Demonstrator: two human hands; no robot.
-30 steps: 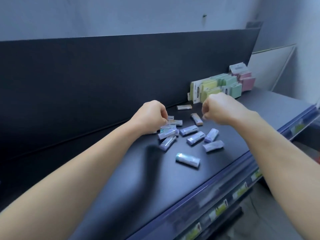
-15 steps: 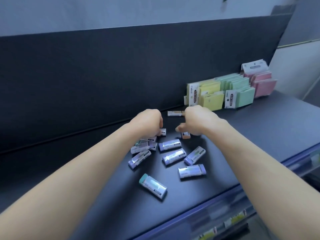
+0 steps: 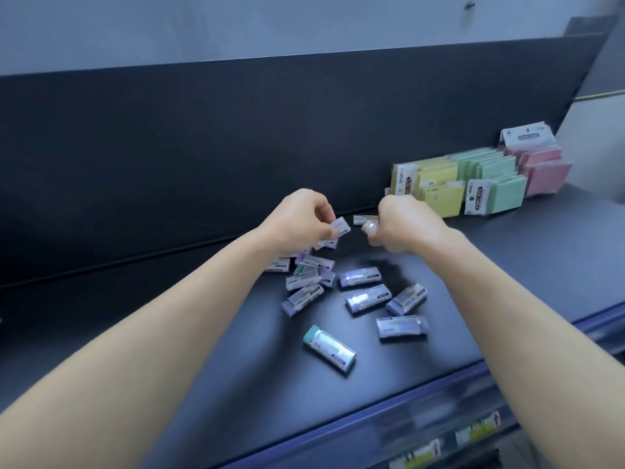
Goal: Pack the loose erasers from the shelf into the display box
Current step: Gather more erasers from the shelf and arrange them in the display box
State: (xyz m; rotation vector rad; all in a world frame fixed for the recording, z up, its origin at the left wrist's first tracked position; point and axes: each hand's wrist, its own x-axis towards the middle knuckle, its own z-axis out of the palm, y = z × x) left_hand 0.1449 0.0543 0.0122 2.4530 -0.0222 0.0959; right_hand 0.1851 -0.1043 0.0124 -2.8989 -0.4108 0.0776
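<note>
Several loose erasers in shiny sleeves lie scattered on the dark shelf [image 3: 257,387], among them a teal-ended eraser [image 3: 329,348] nearest me and a purple eraser [image 3: 402,328] to its right. My left hand [image 3: 301,218] is raised above the pile and pinches a small white-sleeved eraser [image 3: 341,227] between thumb and fingers. My right hand [image 3: 406,230] hovers just to the right of it with fingers curled around another eraser that is almost wholly hidden. One more eraser [image 3: 365,219] lies by the back panel between both hands. No display box is in view.
Packs of yellow, green and pink sticky notes [image 3: 473,187] stand at the back right of the shelf. A dark back panel [image 3: 236,147] rises behind the erasers. A blue front rail with price labels [image 3: 416,421] runs along the shelf edge.
My left hand has lifted an eraser off the pile. My right hand has risen, and the orange-ended eraser it was reaching for no longer lies on the shelf. The camera turned left.
</note>
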